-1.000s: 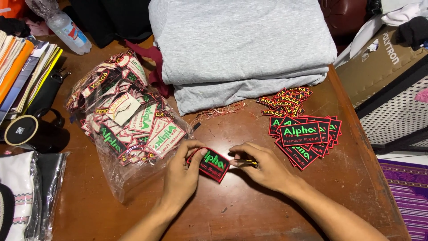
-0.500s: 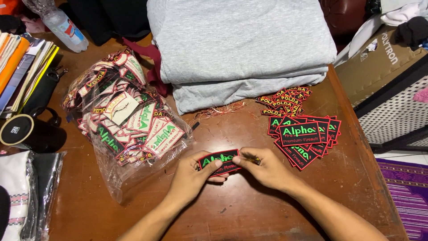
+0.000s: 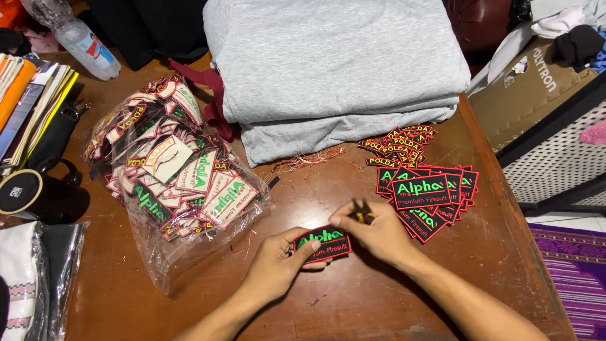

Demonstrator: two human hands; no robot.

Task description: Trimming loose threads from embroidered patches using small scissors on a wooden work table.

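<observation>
My left hand (image 3: 278, 262) holds a black embroidered patch (image 3: 327, 242) with a red border and green lettering, flat just above the wooden table (image 3: 353, 303). My right hand (image 3: 379, 232) pinches a small dark tool (image 3: 362, 216), apparently thread snips, at the patch's upper right edge. A fanned pile of matching black patches (image 3: 428, 199) lies just right of my right hand. Smaller black, red and yellow patches (image 3: 399, 144) sit beyond it. A clear plastic bag of several more patches (image 3: 173, 180) lies to my left.
Folded grey fabric (image 3: 334, 63) fills the table's far middle, with red thread scraps (image 3: 309, 161) in front. A plastic bottle (image 3: 82, 41), stacked books (image 3: 28, 107) and a black mug (image 3: 28, 192) stand at the left. A cardboard box (image 3: 536, 88) sits off the right edge.
The patch has turned from tilted to level between my hands. My right hand has moved to its upper right edge with the small tool.
</observation>
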